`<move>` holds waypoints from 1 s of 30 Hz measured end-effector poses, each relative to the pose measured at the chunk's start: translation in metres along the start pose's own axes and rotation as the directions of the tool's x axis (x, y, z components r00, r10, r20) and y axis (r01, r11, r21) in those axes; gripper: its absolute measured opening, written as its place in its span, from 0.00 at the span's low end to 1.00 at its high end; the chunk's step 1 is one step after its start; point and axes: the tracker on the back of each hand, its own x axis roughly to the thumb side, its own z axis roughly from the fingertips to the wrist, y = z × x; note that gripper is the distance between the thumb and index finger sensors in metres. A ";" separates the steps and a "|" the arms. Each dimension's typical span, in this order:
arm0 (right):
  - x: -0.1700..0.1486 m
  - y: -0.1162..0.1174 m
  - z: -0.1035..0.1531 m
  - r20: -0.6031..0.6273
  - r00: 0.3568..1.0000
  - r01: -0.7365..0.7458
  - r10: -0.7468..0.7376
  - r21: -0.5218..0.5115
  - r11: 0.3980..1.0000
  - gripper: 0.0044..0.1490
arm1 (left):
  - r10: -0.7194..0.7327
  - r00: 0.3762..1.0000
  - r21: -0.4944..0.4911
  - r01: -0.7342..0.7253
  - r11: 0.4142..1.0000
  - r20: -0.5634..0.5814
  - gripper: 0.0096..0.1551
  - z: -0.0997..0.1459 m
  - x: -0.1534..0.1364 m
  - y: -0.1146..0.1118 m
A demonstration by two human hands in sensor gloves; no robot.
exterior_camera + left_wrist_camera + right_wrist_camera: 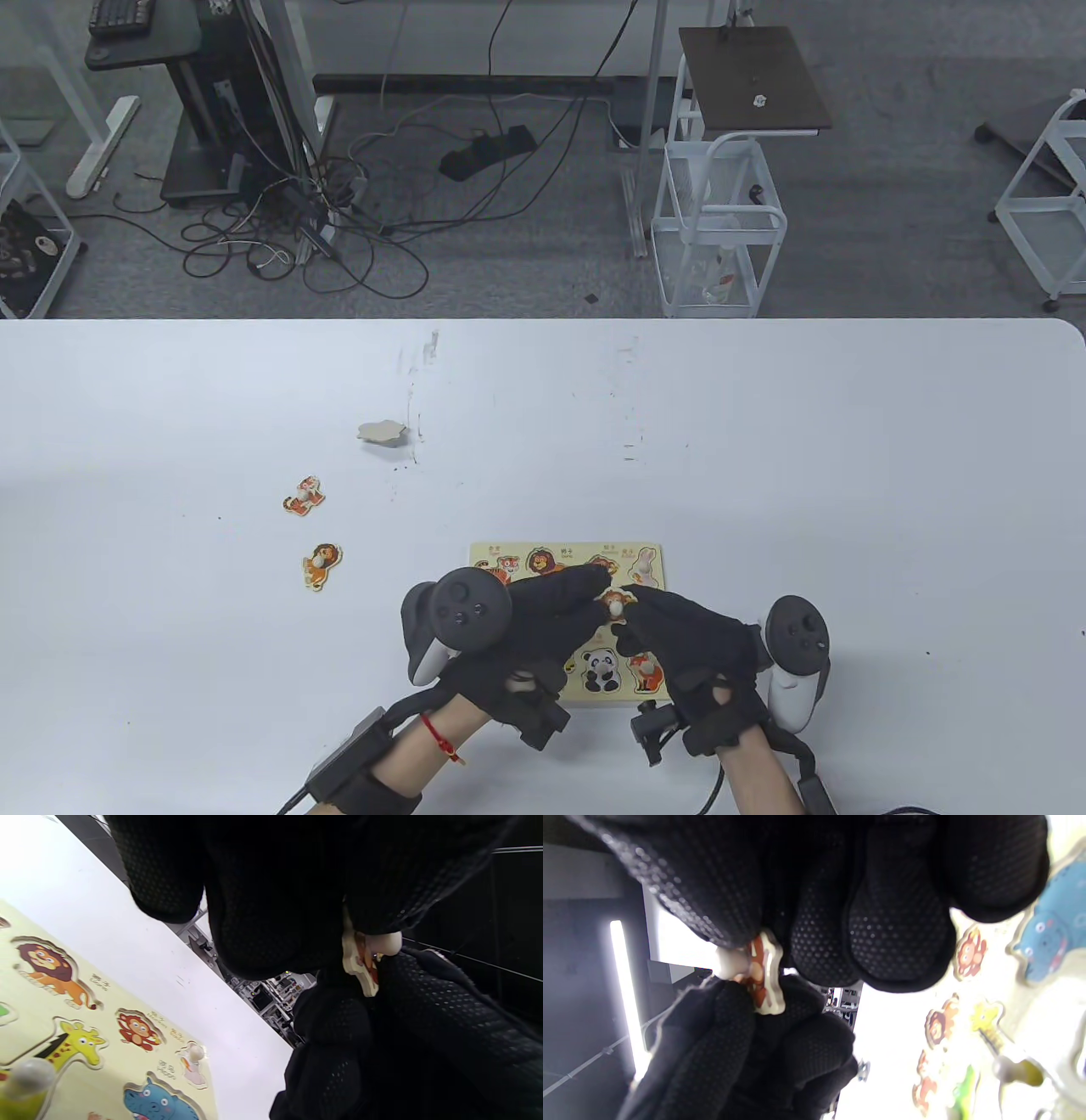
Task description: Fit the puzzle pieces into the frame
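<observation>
Both hands meet over puzzle frame [649, 556] at lower centre of worktop [764, 424]. Left hand [543, 615] and right hand [679, 624] each pinch monkey piece [616, 604], grip closed on it. Step: carrying piece to slot. Next: align with monkey recess [138, 1029], press flat. Two pieces [303, 494] wait left.

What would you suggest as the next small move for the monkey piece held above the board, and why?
Probably lower the monkey piece into the empty monkey slot on the puzzle board. Both the left hand and right hand pinch the piece, which is tilted clear of the board, and the slot's printed monkey shows uncovered, so levelling it first seems wise.
</observation>
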 end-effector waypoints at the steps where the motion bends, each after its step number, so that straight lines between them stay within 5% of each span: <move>1: 0.002 0.000 0.002 0.013 0.999 -0.038 0.039 -0.030 0.999 0.27 | -0.007 1.000 0.001 0.007 1.000 -0.009 0.26 0.000 -0.001 0.000; 6: 0.018 0.001 0.010 0.153 0.947 -0.256 0.281 -0.165 0.953 0.34 | -0.057 0.996 0.017 0.058 0.998 -0.075 0.26 -0.001 -0.008 0.000; 11: 0.039 0.016 0.024 0.355 0.703 -0.526 0.616 -0.323 0.786 0.34 | -0.081 0.992 -0.015 0.080 0.997 -0.098 0.26 -0.002 -0.011 -0.003; 16: 0.047 0.036 0.034 0.412 0.473 -0.671 0.779 -0.405 0.621 0.35 | -0.083 0.992 -0.051 0.079 0.996 -0.091 0.26 -0.002 -0.010 -0.007; 24: 0.048 0.040 0.038 0.419 0.434 -0.671 0.797 -0.440 0.597 0.33 | -0.048 0.995 -0.067 0.042 0.997 -0.090 0.27 0.002 -0.005 -0.011; 30: 0.052 0.037 0.038 0.435 0.482 -0.639 0.761 -0.420 0.645 0.31 | 0.025 0.998 -0.078 -0.029 0.996 -0.059 0.27 0.002 -0.008 -0.009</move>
